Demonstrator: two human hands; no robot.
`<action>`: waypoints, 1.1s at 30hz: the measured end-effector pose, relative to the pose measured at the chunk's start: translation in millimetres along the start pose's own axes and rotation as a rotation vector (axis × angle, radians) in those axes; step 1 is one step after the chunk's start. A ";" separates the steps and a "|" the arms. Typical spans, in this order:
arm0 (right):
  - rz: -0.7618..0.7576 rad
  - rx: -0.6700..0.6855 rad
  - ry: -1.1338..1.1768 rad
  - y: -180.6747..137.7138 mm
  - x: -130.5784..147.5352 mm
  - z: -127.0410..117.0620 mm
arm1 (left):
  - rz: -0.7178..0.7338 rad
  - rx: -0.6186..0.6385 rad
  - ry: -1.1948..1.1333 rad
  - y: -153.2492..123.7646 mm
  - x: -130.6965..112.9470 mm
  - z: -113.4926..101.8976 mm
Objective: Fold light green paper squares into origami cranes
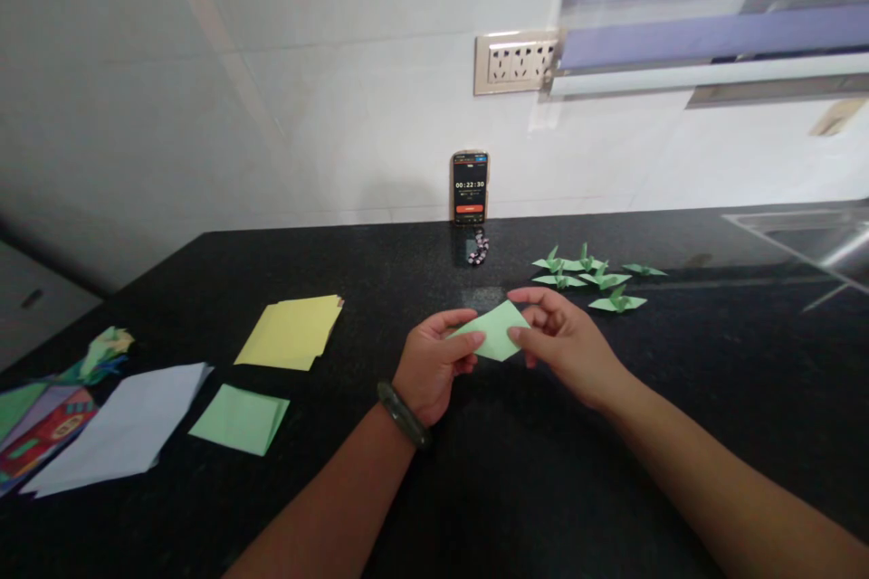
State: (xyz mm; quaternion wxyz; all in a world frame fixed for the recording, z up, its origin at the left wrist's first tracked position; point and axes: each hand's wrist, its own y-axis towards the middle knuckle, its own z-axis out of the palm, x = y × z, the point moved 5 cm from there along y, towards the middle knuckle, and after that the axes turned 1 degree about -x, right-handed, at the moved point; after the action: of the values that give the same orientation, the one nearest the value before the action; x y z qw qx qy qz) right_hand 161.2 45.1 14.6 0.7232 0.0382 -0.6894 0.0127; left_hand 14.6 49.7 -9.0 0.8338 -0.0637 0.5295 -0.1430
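Observation:
A folded piece of light green origami paper (499, 332) is held up over the dark countertop, with a kite-like outline. My left hand (438, 357) pinches its left corner, thumb on top and fingers behind. On the opposite side, my right hand (563, 339) grips the right edge between thumb and fingers. A dark bangle circles my left wrist. Beyond my right hand stand several finished green paper cranes (585, 267) in a loose group.
To the left lie a green paper stack (240, 419), a yellow paper stack (289, 332), white sheets (126, 430) and a colourful packet (47, 434). A phone (470, 188) showing a timer leans on the wall, a beaded strap (479, 248) before it. A sink edge (801, 240) is at right.

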 end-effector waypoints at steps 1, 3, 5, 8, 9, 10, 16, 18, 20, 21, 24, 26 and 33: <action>0.002 -0.009 0.027 -0.5 -1.4 1.3 | 0.006 -0.020 -0.055 0.0 -0.3 -0.5; -0.006 -0.051 0.078 -2.3 -4.3 4.0 | 0.015 -0.011 -0.145 -0.3 -0.2 0.9; -0.020 -0.089 0.089 -5.0 -7.1 7.4 | -0.002 0.070 -0.172 -1.1 1.8 5.7; -0.069 -0.098 0.013 -9.0 -8.4 10.8 | -0.057 0.146 -0.113 -2.5 6.8 10.0; -0.109 -0.097 -0.047 -10.0 -6.7 10.0 | -0.061 0.125 -0.078 -2.4 7.5 8.8; -0.168 -0.085 -0.128 -10.9 -3.3 8.8 | -0.059 0.092 -0.041 -2.1 7.4 6.8; -0.810 0.103 -0.817 -22.3 29.6 6.2 | -0.034 -0.032 0.168 -0.1 2.6 -1.4; -0.893 0.151 -0.946 -23.3 32.3 6.4 | -0.020 -0.004 0.233 -0.1 2.1 0.0; -0.936 0.199 -1.028 -23.0 32.3 8.0 | -0.025 0.058 0.248 -0.3 3.4 3.0; -0.953 0.216 -1.053 -22.7 32.1 8.9 | -0.035 0.096 0.234 -0.6 4.4 4.8; -0.991 0.226 -1.085 -21.4 32.4 9.0 | -0.072 0.212 0.137 -1.7 6.3 9.7; -1.002 0.217 -1.100 -20.2 33.5 7.0 | -0.092 0.276 0.064 -2.7 6.0 12.4; -0.970 0.215 -1.136 -15.4 35.1 -0.9 | -0.095 0.364 -0.024 -6.0 1.8 17.3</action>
State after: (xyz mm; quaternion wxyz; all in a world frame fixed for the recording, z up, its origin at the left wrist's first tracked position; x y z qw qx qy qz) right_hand 164.9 28.7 49.0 0.1732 0.4085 -0.8571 -0.2617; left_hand 29.9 42.7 -1.6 0.8303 0.0615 0.4812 -0.2745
